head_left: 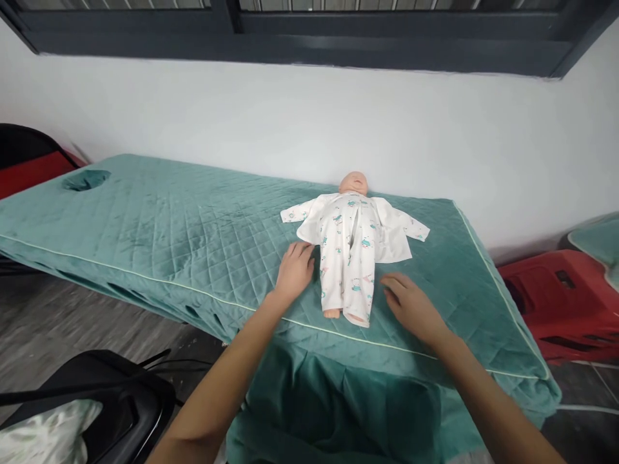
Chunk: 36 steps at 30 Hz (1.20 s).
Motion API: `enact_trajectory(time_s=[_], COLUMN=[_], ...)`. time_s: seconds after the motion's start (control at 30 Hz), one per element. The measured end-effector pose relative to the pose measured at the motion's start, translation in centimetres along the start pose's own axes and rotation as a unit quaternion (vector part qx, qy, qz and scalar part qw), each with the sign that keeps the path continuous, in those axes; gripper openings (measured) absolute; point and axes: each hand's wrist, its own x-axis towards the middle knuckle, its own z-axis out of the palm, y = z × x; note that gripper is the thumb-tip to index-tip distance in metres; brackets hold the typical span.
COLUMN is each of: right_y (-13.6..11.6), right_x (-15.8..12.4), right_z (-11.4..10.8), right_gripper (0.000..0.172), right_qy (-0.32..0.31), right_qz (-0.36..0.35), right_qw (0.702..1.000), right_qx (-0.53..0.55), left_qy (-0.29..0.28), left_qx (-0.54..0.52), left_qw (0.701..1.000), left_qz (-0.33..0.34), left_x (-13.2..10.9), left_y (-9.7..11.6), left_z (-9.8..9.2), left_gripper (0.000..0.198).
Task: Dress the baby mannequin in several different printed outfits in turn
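A baby doll [354, 183] lies on its back on the green quilted bed cover [217, 238], head toward the wall. Printed white baby trousers [345, 264] cover its legs, with the feet showing at the hems. Beneath them a white baby jacket [394, 243] is spread, sleeves out to both sides. My left hand [294, 267] rests by the left trouser leg, near the jacket's lower edge, fingers stretched and holding nothing. On the other side my right hand [411, 303] lies just off the right leg, fingers loosely extended, also holding nothing.
A white wall with a dark window frame [387, 48] borders the bed's far side. The bed has a face hole [86, 180] at the left. A black chair [135, 399] stands at lower left with a cloth [48, 435] on it. A red plastic item [565, 296] is at right.
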Motion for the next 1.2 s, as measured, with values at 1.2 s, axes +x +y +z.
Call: enact_trajectory(time_s=[1.2], right_y=[3.0], right_x=[8.2], right_z=[4.7], right_gripper=[0.024], right_qy=[0.024], right_qz=[-0.040], right_qw=[0.998], right_qx=[0.034], left_qy=[-0.108], left_qx=[-0.101], left_qw=[0.974], left_qz=[0.170], left_x=[7.4], left_y=[-1.0], left_z=[4.5], left_gripper=[0.038])
